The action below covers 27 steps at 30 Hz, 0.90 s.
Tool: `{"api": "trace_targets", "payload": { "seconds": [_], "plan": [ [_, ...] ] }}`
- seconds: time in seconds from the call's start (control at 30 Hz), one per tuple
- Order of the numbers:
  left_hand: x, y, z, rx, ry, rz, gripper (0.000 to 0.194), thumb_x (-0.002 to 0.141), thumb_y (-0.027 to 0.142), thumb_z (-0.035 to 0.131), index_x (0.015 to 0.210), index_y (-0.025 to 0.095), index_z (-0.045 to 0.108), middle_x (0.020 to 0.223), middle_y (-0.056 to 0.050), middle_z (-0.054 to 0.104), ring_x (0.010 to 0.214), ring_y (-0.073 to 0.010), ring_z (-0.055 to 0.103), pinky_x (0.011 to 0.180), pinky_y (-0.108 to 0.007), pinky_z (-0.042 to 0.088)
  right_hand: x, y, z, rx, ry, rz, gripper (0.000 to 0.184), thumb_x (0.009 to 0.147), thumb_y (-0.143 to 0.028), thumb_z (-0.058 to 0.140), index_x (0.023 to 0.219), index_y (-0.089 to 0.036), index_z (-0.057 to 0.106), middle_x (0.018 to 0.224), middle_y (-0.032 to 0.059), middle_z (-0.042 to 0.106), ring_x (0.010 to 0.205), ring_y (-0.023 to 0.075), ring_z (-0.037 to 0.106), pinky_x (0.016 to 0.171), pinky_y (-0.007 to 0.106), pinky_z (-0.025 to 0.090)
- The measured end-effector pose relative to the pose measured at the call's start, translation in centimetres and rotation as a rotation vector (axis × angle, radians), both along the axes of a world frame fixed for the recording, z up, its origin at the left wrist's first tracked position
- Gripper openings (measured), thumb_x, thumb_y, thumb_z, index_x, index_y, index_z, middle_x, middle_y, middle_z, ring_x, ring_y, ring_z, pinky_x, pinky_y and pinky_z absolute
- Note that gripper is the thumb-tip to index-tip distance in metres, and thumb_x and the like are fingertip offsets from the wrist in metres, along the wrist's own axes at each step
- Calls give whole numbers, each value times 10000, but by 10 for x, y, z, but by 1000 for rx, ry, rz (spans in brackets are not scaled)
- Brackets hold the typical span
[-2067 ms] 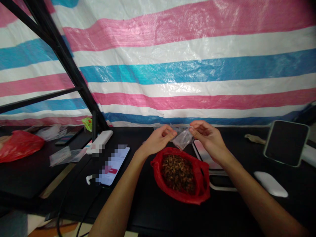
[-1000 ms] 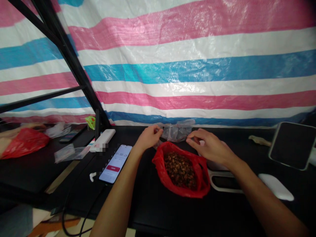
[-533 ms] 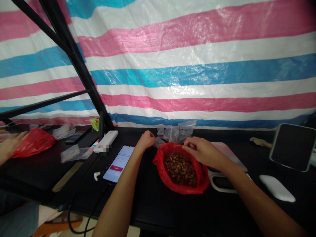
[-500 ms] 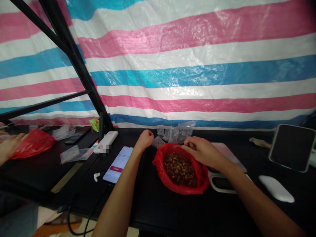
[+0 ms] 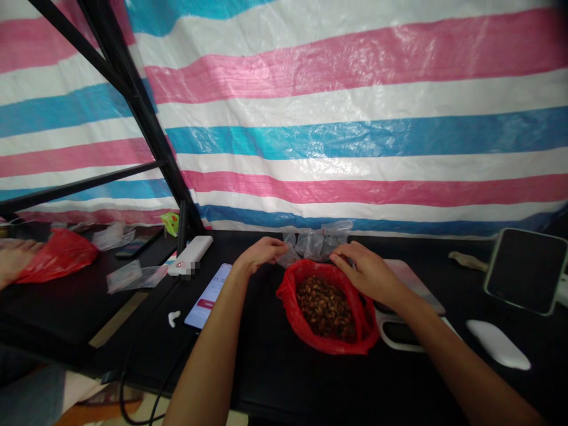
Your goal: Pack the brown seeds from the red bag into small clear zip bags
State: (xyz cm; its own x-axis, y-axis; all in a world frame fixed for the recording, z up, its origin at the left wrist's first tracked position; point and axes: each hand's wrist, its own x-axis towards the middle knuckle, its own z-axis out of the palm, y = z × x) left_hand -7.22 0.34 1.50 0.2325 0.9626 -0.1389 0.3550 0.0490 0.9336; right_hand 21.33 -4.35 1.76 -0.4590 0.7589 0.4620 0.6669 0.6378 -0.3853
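A red plastic bag stands with its mouth rolled wide on the black table, holding many small brown pieces that look like seeds or shelled nuts. Behind it lie several clear plastic bags. My left hand is at their left side, fingertips closed on the edge of a small clear plastic bag. Over the right rim of the red bag, my right hand has its thumb and fingers pinched beside the clear bags; what is between them is too small to make out.
A white scale sits right of the red bag, under my right forearm. A lit phone, an earbud and a white power bank lie left. Rightward are a white case and a dark-screened device. Another person's hand touches a red bag.
My left hand has turned and extended its fingers from a curled fist onto the clear bag's edge. My right hand has shifted slightly, its fingertips lower by the clear bags.
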Motion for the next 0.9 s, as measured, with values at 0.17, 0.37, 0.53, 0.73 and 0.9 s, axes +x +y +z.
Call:
{"api": "trace_targets", "payload": {
  "seconds": [0.17,0.37,0.53,0.73,0.9],
  "plan": [
    [14,-15,27,-33,-489,-179,400,784,460,841,979,137,710,861,-42,691,717,-108,647,742,-247,545,-4,-6,6,52,47,1,251,1058,-345,470,912,-252,651,901,42,710,908,241,620,853,394,470],
    [52,-27,23,-72,-626,-330,385,776,412,873,965,128,695,877,-35,708,749,-124,692,793,-274,560,-16,-13,6,45,137,49,157,1033,-317,519,954,-263,644,970,46,694,974,242,621,906,398,478],
    [62,-26,11,-31,-594,-364,415,803,488,835,958,130,692,887,-44,718,774,-135,701,802,-275,537,-17,-10,1,-9,208,19,139,1003,-344,572,910,-259,631,934,38,690,935,234,633,878,386,492],
    [63,-23,6,-14,-499,-327,426,790,488,837,978,137,684,875,-47,735,822,-146,697,809,-271,509,-17,-10,2,-79,265,5,195,1013,-335,546,907,-251,686,896,32,695,843,208,637,774,348,488],
    [65,-22,5,93,-385,-317,415,836,537,764,862,146,627,783,-7,674,648,-97,594,649,-237,440,-20,-11,1,-106,283,-8,204,992,-337,566,887,-252,719,844,24,701,769,200,632,717,331,488]
  ]
}}
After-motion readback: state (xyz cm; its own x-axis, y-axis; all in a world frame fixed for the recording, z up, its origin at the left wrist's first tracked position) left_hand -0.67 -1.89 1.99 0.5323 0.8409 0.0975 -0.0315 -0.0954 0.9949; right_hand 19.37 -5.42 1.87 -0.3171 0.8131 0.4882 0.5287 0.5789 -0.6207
